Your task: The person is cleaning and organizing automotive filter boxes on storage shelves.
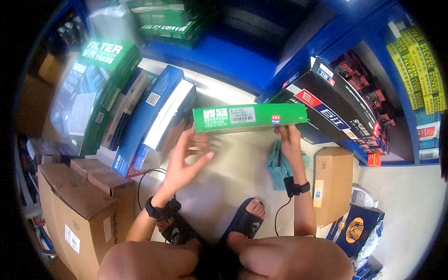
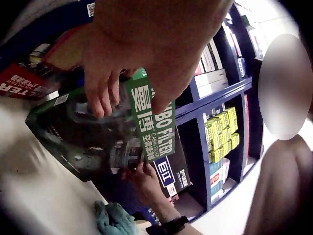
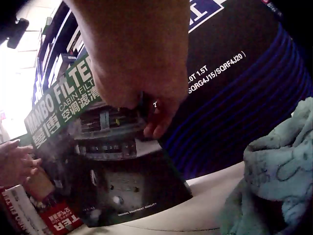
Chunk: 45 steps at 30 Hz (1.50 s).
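By the blue shelf [image 1: 224,46] stands a black box [image 1: 354,107]; near it, above the floor, is the green box [image 1: 266,113]. The step in hand seems to be steadying it: the right hand [image 1: 290,142] pinches its right end, the left hand [image 1: 184,157] spreads loosely at its left, contact unclear. The next move probably calls for a left-hand grip.

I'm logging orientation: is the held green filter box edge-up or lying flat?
Edge-up: in the head view the held green filter box shows its narrow labelled side; wrist views show its broad face.
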Each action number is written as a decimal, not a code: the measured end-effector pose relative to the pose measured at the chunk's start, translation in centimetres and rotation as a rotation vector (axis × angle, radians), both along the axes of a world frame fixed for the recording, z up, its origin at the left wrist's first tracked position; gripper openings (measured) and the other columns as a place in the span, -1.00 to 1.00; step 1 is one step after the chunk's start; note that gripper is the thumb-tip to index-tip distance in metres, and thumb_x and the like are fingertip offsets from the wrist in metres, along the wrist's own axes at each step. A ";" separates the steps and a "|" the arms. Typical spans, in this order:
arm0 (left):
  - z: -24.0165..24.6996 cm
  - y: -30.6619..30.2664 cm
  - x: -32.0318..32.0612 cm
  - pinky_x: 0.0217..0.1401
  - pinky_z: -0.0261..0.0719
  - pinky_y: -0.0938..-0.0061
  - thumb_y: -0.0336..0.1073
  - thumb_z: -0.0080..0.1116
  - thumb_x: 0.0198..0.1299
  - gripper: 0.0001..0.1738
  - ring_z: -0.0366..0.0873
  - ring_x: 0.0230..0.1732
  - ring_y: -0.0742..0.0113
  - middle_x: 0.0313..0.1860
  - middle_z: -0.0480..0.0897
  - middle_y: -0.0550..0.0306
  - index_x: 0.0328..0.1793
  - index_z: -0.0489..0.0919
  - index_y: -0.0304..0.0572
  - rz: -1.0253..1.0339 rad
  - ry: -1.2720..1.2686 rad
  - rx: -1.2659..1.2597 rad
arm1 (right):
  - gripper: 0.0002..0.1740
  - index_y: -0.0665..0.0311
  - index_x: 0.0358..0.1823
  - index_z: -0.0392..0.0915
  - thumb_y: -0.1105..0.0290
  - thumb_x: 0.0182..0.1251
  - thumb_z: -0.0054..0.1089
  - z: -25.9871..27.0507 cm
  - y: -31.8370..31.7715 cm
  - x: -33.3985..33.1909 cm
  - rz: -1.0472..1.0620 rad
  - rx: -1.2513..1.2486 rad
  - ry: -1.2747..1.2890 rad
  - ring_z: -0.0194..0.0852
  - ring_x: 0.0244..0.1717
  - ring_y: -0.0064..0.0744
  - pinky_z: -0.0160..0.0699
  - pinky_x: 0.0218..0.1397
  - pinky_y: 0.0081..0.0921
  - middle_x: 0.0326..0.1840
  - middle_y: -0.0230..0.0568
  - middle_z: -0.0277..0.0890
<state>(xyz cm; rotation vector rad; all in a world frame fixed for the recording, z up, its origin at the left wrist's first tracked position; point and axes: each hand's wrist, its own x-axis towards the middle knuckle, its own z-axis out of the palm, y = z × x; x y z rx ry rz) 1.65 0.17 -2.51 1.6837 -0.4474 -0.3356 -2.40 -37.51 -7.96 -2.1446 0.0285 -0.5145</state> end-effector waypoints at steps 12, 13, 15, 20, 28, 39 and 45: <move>-1.9 1.2 -0.9 -0.02 0.78 0.11 -0.46 0.43 0.23 -0.21 0.82 -0.10 -0.17 -0.03 0.79 -0.27 0.60 0.38 -0.25 0.196 -0.363 0.422 | -0.67 0.43 0.25 0.57 0.74 0.52 0.13 1.4 0.7 4.1 0.168 -0.019 -0.091 0.75 0.21 -0.04 0.67 0.30 -0.24 0.23 0.05 0.73; -2.1 1.4 -1.0 -0.03 0.77 0.08 -0.48 0.41 0.20 -0.21 0.80 -0.10 -0.23 -0.04 0.78 -0.30 0.59 0.39 -0.27 0.200 -0.403 0.461 | -0.62 0.43 0.28 0.56 0.77 0.49 0.14 1.3 0.6 4.5 0.180 -0.024 -0.098 0.70 0.29 -0.04 0.63 0.37 -0.26 0.29 0.04 0.70; -2.5 1.9 -1.5 -0.03 0.76 0.05 -0.49 0.39 0.18 -0.20 0.78 -0.10 -0.30 -0.05 0.77 -0.33 0.59 0.40 -0.28 0.198 -0.436 0.498 | -0.57 0.42 0.30 0.55 0.79 0.45 0.14 1.6 0.8 5.0 0.190 -0.029 -0.098 0.66 0.37 -0.04 0.59 0.43 -0.27 0.35 0.04 0.67; -3.6 2.3 -2.3 -0.03 0.74 0.04 -0.45 0.42 0.24 -0.34 0.77 -0.09 -0.33 -0.06 0.76 -0.35 0.46 0.47 -0.37 0.222 -0.528 0.397 | -0.68 0.45 0.30 0.53 0.64 0.58 0.09 2.6 1.6 6.2 0.149 0.060 0.241 0.79 0.06 -0.04 0.73 0.19 -0.21 0.16 0.11 0.72; -2.6 2.9 -2.3 0.10 0.73 0.07 -0.40 0.47 0.33 -0.64 0.79 0.05 -0.30 0.05 0.78 -0.27 0.21 0.67 -0.30 0.262 -0.404 0.410 | -0.73 0.44 0.19 0.58 0.61 0.53 0.14 2.3 1.9 5.8 0.140 -0.043 0.166 0.79 -0.07 0.05 0.74 0.03 -0.18 0.00 0.17 0.73; -2.2 -5.2 0.2 0.24 0.72 0.05 -0.34 0.36 0.45 -0.23 0.65 0.36 -0.28 0.44 0.56 -0.38 0.71 0.29 -0.30 0.157 -0.377 0.249 | -0.90 0.37 -0.01 0.64 0.57 0.53 0.23 5.0 -3.8 -3.8 -0.226 -0.194 -0.092 0.74 -0.25 0.07 0.62 -0.15 -0.17 -0.26 0.06 0.73; -1.3 -13.1 2.2 0.45 0.70 0.14 -0.33 0.28 0.55 -0.29 0.53 0.58 -0.08 0.65 0.45 -0.27 0.72 0.29 -0.28 -0.145 -0.196 0.026 | -0.91 0.40 -0.02 0.61 0.57 0.54 0.21 5.1 -8.0 -9.6 -0.493 -0.159 0.009 0.75 -0.27 -0.05 0.63 -0.15 -0.24 -0.26 0.02 0.75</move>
